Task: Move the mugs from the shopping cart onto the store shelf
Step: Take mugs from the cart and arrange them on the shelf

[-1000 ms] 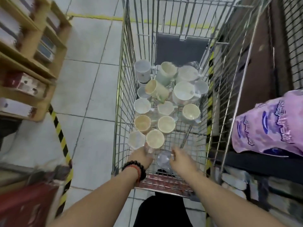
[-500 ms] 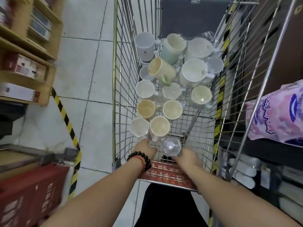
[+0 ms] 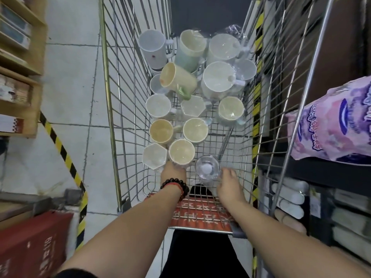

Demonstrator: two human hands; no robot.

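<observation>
Both hands reach into the wire cart (image 3: pixel 112 109); left hand (image 3: pixel 173 171) presses the near cream mug (image 3: pixel 181 151), its fingers hidden, so its grip cannot be told; right hand (image 3: pixel 227 182), fingers spread, touches the clear glass mug (image 3: pixel 207 167); more mugs crowd beyond; grey tiled floor (image 3: pixel 74 81); dark shelving (image 3: pixel 313 171) right.

Silver wire cart (image 3: pixel 112 109) with red child-seat panel (image 3: pixel 200 212); cream mug (image 3: pixel 181 151), tan mug (image 3: pixel 161 131), pale green tilted mug (image 3: pixel 177 80), clear glass mug (image 3: pixel 207 167); black-and-red bead bracelet (image 3: pixel 174 184); yellow-black striped floor tape (image 3: pixel 62 151); pink-purple printed bag (image 3: pixel 333 121).
</observation>
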